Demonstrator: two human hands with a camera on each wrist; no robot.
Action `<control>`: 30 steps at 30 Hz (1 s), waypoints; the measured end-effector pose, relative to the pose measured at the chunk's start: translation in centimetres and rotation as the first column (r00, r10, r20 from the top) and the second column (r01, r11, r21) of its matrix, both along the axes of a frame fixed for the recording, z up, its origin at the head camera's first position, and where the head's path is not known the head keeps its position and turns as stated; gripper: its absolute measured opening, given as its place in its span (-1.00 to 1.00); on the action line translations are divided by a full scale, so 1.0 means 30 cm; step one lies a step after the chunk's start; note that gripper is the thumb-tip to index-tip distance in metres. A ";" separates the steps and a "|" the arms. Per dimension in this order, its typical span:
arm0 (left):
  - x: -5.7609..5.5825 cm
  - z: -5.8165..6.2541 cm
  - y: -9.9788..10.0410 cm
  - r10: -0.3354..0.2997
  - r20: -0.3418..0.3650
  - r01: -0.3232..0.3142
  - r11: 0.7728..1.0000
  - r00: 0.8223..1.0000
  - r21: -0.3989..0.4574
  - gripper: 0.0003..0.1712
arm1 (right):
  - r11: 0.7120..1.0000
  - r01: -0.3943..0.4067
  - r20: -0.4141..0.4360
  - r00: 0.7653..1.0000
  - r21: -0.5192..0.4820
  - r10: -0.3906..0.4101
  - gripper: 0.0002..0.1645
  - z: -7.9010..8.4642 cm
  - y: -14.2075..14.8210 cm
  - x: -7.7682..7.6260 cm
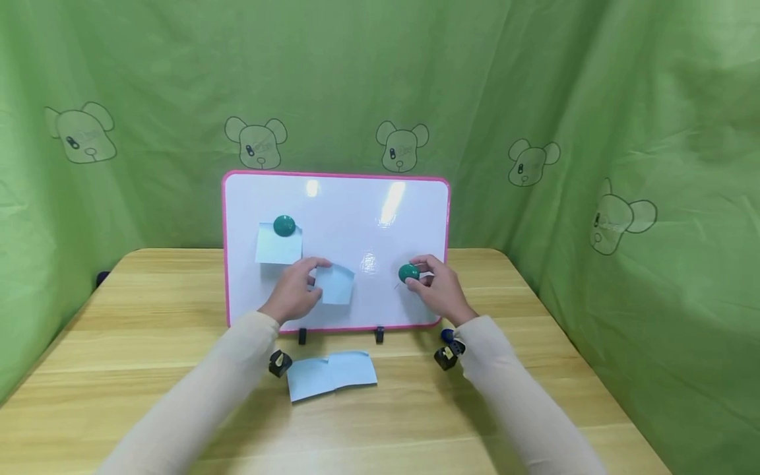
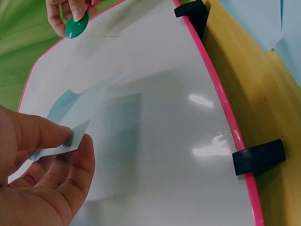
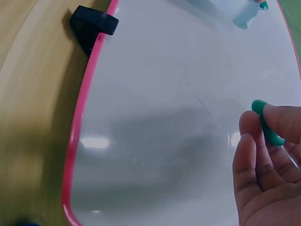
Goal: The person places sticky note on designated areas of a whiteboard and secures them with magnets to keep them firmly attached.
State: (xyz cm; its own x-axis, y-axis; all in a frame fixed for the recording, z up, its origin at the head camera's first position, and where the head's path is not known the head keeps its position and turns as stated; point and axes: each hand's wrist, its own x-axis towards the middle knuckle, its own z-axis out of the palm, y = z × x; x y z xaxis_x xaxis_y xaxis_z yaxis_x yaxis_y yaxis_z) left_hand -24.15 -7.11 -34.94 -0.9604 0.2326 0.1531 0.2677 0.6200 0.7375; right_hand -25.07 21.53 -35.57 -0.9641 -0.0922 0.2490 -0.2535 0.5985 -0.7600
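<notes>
My left hand (image 1: 295, 290) pinches a light blue sticky note (image 1: 336, 285) by its edge, in front of the whiteboard (image 1: 356, 218). In the left wrist view the note (image 2: 77, 106) is bent and stands off the board, casting a shadow on it. My right hand (image 1: 441, 290) holds a round green magnet (image 1: 408, 273) between thumb and fingers, near the board's right side. The right wrist view shows this magnet (image 3: 267, 123) edge-on, apart from the board. At the board's upper left, another green magnet (image 1: 284, 225) sits over the top edge of a second blue note (image 1: 278, 245).
Two blue notes (image 1: 350, 369) lie side by side on the wooden table (image 1: 404, 429), before the board. Black clips (image 1: 302, 336) support the board's pink lower edge. A dark blue round object (image 1: 447, 335) is near the right wrist. Green curtains (image 1: 332, 79) hang behind and beside the table.
</notes>
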 end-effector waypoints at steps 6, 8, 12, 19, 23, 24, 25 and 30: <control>-0.012 0.010 0.019 0.015 0.008 -0.014 1.000 1.000 -0.002 -0.41 | 1.000 -0.001 0.023 1.000 0.002 0.001 -0.59 0.004 -0.031 -0.013; -0.017 0.017 0.027 0.017 0.002 -0.017 1.000 1.000 0.001 -0.40 | 1.000 -0.005 0.020 1.000 -0.004 0.005 -0.60 0.009 -0.041 -0.019; -0.027 0.029 0.040 0.020 -0.004 -0.020 1.000 1.000 0.010 -0.41 | 1.000 -0.015 0.008 1.000 -0.018 0.015 -0.63 0.020 -0.060 -0.032; -0.052 0.036 0.054 0.026 -0.024 -0.026 0.999 0.999 0.021 -0.41 | 1.000 -0.020 0.011 1.000 -0.019 0.020 -0.67 0.036 -0.101 -0.055; -0.064 0.052 0.068 0.027 -0.024 -0.026 0.999 0.999 0.031 -0.41 | 0.999 -0.032 0.007 0.999 -0.021 0.032 -0.68 0.058 -0.125 -0.060; -0.066 0.055 0.072 0.028 -0.024 -0.027 0.999 0.999 0.030 -0.41 | 0.999 -0.036 0.005 0.999 -0.024 0.036 -0.68 0.062 -0.131 -0.062; -0.068 0.057 0.076 0.027 -0.026 -0.026 0.999 0.999 0.033 -0.41 | 0.999 -0.039 0.003 0.999 -0.025 0.039 -0.68 0.066 -0.136 -0.062; -0.074 0.059 0.086 0.026 -0.033 -0.025 0.999 0.999 0.040 -0.40 | 0.998 -0.050 -0.010 0.999 -0.049 0.049 -0.68 0.069 -0.163 -0.069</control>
State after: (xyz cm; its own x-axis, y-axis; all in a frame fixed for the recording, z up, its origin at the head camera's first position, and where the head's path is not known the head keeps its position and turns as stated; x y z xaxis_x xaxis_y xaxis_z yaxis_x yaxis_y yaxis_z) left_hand -26.36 -4.54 -33.17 -0.9601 0.2012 0.1944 0.2776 0.5972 0.7526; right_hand -27.15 16.65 -33.49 -0.9565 -0.1271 0.2627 -0.2885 0.5469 -0.7859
